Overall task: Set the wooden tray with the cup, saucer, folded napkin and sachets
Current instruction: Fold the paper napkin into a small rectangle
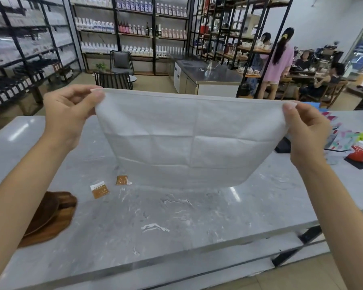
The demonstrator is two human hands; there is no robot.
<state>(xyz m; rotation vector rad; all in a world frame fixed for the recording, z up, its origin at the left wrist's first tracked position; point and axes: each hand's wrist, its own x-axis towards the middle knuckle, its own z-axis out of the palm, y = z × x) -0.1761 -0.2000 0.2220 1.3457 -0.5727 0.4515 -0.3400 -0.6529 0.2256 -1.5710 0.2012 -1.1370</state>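
A white napkin [184, 139] hangs unfolded in the air above the grey marble table [176, 222], creased into squares. My left hand [71, 116] pinches its top left corner, and my right hand [306, 130] pinches its top right corner. Two brown and white sachets [100, 189] [123, 180] lie flat on the table below the napkin's left side. At the left edge a wooden tray [50, 229] carries a dark wooden saucer [42, 212], partly hidden by my left forearm. No cup is visible.
Coloured papers, a red object [357, 156] and a dark mat lie at the table's right end. Beyond the table stand black shelving racks of bottles, a steel counter [210, 77], chairs, and several people around a far table at the right.
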